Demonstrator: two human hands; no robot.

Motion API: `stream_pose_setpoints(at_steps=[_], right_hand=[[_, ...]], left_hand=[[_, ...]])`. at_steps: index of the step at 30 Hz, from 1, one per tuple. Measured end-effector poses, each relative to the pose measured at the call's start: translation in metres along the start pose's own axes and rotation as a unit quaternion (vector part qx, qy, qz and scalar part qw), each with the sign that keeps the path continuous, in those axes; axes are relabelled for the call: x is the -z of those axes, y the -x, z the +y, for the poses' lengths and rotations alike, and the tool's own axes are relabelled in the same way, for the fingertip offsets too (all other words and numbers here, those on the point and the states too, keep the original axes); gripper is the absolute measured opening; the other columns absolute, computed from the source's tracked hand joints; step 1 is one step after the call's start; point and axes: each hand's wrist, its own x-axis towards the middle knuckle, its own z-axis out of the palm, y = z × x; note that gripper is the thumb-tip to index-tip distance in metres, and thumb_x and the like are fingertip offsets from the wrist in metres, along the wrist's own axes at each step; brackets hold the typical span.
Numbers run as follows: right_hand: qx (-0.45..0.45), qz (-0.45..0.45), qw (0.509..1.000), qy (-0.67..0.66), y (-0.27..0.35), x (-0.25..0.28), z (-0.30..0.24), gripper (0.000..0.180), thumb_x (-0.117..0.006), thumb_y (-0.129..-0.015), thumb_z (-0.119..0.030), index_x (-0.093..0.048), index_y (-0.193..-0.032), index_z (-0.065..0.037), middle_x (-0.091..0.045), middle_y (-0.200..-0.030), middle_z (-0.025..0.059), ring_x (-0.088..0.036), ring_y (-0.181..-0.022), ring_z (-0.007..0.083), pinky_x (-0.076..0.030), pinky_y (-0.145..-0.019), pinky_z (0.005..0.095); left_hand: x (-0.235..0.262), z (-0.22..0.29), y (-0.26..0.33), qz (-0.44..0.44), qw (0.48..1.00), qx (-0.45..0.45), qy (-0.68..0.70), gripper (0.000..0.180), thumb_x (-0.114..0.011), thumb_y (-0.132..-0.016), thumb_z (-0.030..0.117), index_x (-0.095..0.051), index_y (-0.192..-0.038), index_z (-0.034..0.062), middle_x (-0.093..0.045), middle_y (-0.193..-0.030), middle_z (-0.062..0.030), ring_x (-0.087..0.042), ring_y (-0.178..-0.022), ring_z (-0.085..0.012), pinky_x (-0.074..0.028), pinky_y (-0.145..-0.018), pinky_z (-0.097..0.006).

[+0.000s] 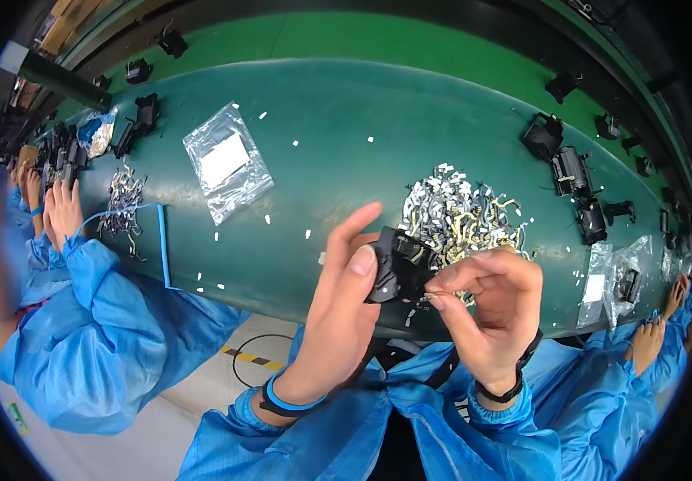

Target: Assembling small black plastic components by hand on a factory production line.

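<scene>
My left hand (346, 297) is wrapped around a black plastic housing (398, 266), holding it tilted above the table's near edge. At the housing's right side, my right hand (490, 309) is closed in a pinch. A short thin wire (426, 298) shows at its fingertips, partly hidden by the fingers and too small to make out fully. Just beyond both hands lies a heap of short wires with small white and black connectors (462, 212), some of them yellowish. My fingers and the housing cover part of this heap's near side.
A clear plastic bag with a white label (228, 160) lies on the green table (322, 104). Black assemblies (572, 172) stand at right, more at left (141, 120). A blue strap (163, 244) and small wires (125, 196) lie near a co-worker's hands (63, 212). Other workers sit at right.
</scene>
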Motion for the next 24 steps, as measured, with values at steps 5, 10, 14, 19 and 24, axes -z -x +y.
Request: stream_pose_setpoints(at_steps=[5,10,14,19,24], right_hand=[[0.017,0.041,0.999,0.025,0.000,-0.004,0.007,0.055,-0.071,-0.084,0.019,-0.047,-0.130,0.004,-0.064,-0.093,0.0128,-0.067,-0.083,0.0191,-0.056,-0.078,0.0328],[0.015,0.039,0.999,-0.007,-0.001,-0.005,0.009,0.057,-0.071,-0.083,0.020,-0.046,-0.132,0.005,-0.065,-0.093,0.0139,-0.068,-0.083,0.0197,-0.057,-0.080,0.0329],[0.003,0.043,0.999,-0.003,0.000,-0.004,0.009,0.057,-0.071,-0.084,0.019,-0.046,-0.133,0.005,-0.066,-0.096,0.0154,-0.069,-0.088,0.0200,-0.057,-0.083,0.0323],[-0.031,0.040,0.997,0.050,-0.002,-0.001,0.000,0.041,-0.073,-0.083,0.012,-0.058,-0.120,0.004,-0.067,-0.102,0.0153,-0.066,-0.087,0.0200,-0.054,-0.079,0.0306],[-0.065,-0.008,0.995,0.070,-0.001,-0.002,-0.003,0.026,-0.074,-0.082,0.008,-0.067,-0.106,0.003,-0.066,-0.101,0.0134,-0.061,-0.080,0.0199,-0.050,-0.070,0.0299]], left_hand=[[-0.002,0.003,0.005,-0.006,0.999,-0.037,-0.020,0.059,-0.038,-0.109,0.038,-0.030,-0.157,0.0048,-0.056,-0.132,-0.0106,-0.055,-0.128,-0.0223,-0.042,-0.112,-0.042],[-0.001,0.003,0.004,-0.013,0.998,-0.059,-0.025,0.061,-0.037,-0.109,0.040,-0.029,-0.157,0.0031,-0.056,-0.131,-0.0113,-0.055,-0.127,-0.0224,-0.046,-0.108,-0.043],[0.004,0.001,0.002,-0.010,0.999,-0.052,-0.007,0.063,-0.035,-0.109,0.042,-0.029,-0.157,0.0014,-0.059,-0.128,-0.0124,-0.058,-0.124,-0.0229,-0.050,-0.102,-0.042],[0.005,-0.002,0.004,-0.009,0.997,-0.066,0.044,0.064,-0.032,-0.109,0.044,-0.031,-0.156,0.0007,-0.061,-0.125,-0.0132,-0.060,-0.121,-0.0234,-0.053,-0.098,-0.043],[0.005,-0.002,0.005,0.009,0.993,-0.072,0.093,0.065,-0.032,-0.110,0.046,-0.029,-0.158,0.0028,-0.061,-0.128,-0.0141,-0.062,-0.119,-0.0243,-0.055,-0.097,-0.043]])
